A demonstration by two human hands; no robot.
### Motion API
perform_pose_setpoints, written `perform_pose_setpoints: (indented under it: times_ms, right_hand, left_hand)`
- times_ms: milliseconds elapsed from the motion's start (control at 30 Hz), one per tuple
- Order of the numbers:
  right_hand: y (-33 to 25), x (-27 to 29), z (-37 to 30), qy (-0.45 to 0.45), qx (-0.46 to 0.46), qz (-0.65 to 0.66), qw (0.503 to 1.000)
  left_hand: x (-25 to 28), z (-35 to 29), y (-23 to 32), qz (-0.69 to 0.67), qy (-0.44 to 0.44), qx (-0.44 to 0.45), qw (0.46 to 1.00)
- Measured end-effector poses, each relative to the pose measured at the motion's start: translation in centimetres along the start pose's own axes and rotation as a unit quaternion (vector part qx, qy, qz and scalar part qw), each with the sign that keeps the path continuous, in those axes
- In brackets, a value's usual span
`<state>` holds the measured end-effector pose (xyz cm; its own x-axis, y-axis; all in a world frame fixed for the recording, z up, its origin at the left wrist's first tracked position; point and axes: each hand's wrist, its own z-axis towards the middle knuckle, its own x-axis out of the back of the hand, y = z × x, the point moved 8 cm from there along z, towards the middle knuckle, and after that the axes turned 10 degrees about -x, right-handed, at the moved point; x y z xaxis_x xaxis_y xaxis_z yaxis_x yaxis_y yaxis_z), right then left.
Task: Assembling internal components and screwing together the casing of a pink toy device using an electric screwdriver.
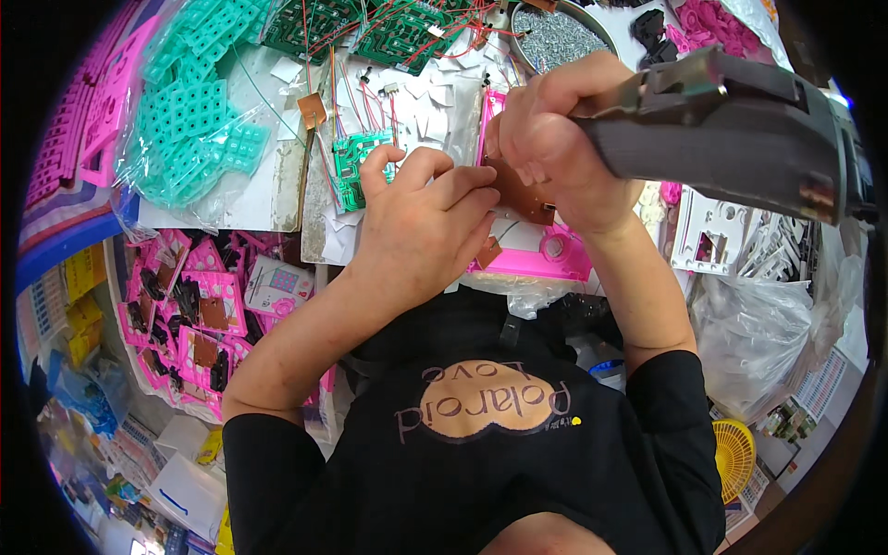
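Note:
My right hand [564, 139] is closed around the lower end of a dark grey power screwdriver [731, 139], whose body rises toward the upper right. Its tip is hidden behind my fingers. Below it, a brown circuit board [524, 191] lies over a pink plastic housing [541, 262]. My left hand [421, 217] reaches in from the left, with curled fingers pressing on the board's left edge. Under its outer fingers sits a green circuit board [350, 171] with thin wires attached. A small brown piece [487, 252] shows beside my left thumb.
A round tin of screws [560, 42] stands at the back, beside larger green boards [407, 32]. Bagged turquoise keypads [194, 120] lie at left, above a bin of pink assemblies [199, 314]. White plastic parts [717, 231] and a clear bag [754, 324] are at right.

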<state>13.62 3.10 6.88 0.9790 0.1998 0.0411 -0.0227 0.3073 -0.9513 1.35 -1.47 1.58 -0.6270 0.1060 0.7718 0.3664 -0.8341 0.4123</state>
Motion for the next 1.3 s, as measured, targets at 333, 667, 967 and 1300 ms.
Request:
perform_pose_setpoints:
  times_ms: [333,667,967,1300]
  right_hand:
    - [-3.7,0.7,-2.4,-0.018,-0.034,0.115,0.993]
    - [-1.9,0.4,-5.1,0.015,-0.065,0.104,0.992]
    - [-2.1,0.2,-5.1,0.007,-0.062,0.107,0.992]
    - [-1.9,-0.4,-4.7,-0.064,-0.03,-0.054,0.996]
  left_hand:
    - [0.4,0.4,0.1,0.008,0.018,-0.023,1.0]
    - [0.0,0.7,0.0,-0.028,0.013,0.003,1.0]
    - [0.1,0.7,0.0,-0.028,0.015,0.003,0.999]
    - [0.0,0.5,-0.1,-0.02,0.008,0.001,1.0]
